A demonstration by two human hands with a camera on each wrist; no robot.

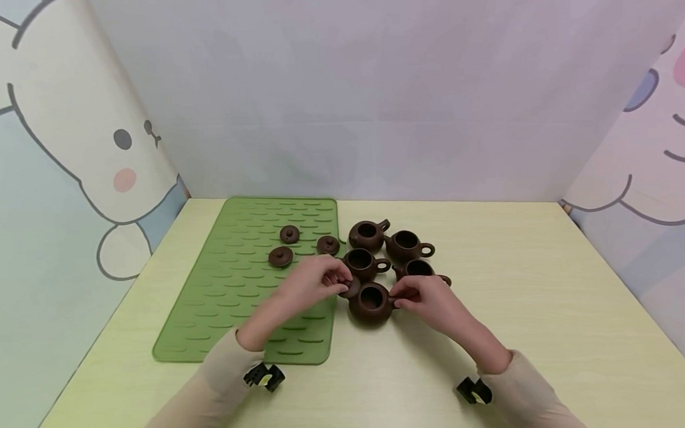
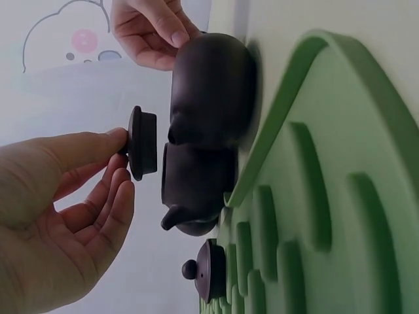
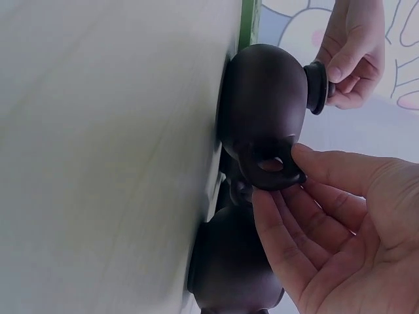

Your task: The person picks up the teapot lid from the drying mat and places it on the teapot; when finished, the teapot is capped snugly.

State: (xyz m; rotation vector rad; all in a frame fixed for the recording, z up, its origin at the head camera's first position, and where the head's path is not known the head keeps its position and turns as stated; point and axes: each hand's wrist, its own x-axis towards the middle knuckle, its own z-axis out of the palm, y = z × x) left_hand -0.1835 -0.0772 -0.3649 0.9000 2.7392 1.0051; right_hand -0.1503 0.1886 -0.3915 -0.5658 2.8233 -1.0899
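My left hand pinches the knob of a dark brown teapot lid between thumb and fingers. The lid is raised beside the nearest open-topped teapot, a little left of its mouth and above rim height. Thumb and fingers of my right hand grip the looped handle of that same teapot, which stands upright on the table. Behind it is a second lidless teapot. Another teapot stands close to the right hand, partly hidden by it.
Two more lidless teapots, one at the back and one to its right, complete the cluster. On the green ridged mat lie three lids: a far one, a left one and a right one. Fabric walls enclose the table.
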